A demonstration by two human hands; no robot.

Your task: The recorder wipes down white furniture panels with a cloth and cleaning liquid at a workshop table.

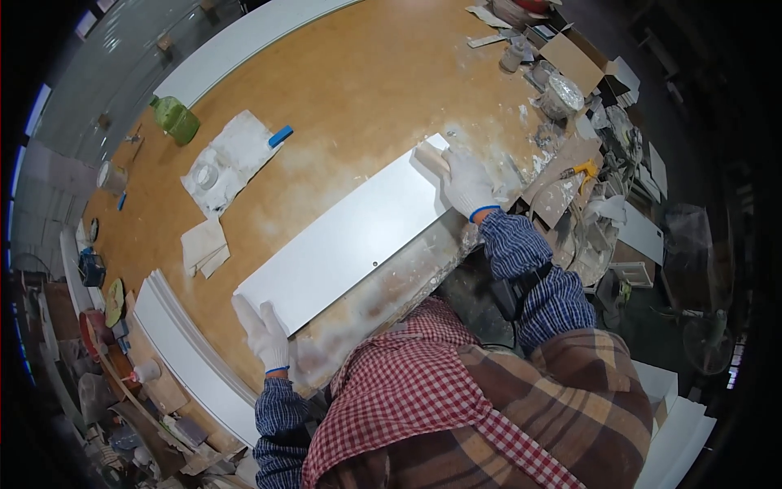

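A long white panel (342,236) lies slantwise on the brown worktable, from near left to far right, with a small dark hole near its front edge. My left hand (265,336), in a white glove, grips the panel's near left end, thumb along the top. At the far right end my right hand (467,181), gloved too, is closed over the corner and edge. A greyish beige patch (428,163) shows beside its fingers; I cannot tell if it is a shadow or a thin pad. The fingers under the panel are hidden.
Beyond the panel lie a white cloth (239,151) with a small tub (205,176), a blue block (280,136), a folded rag (205,247) and a green bottle (174,120). White boards (189,350) are stacked at left. Clutter and a yellow air gun (583,170) crowd the right.
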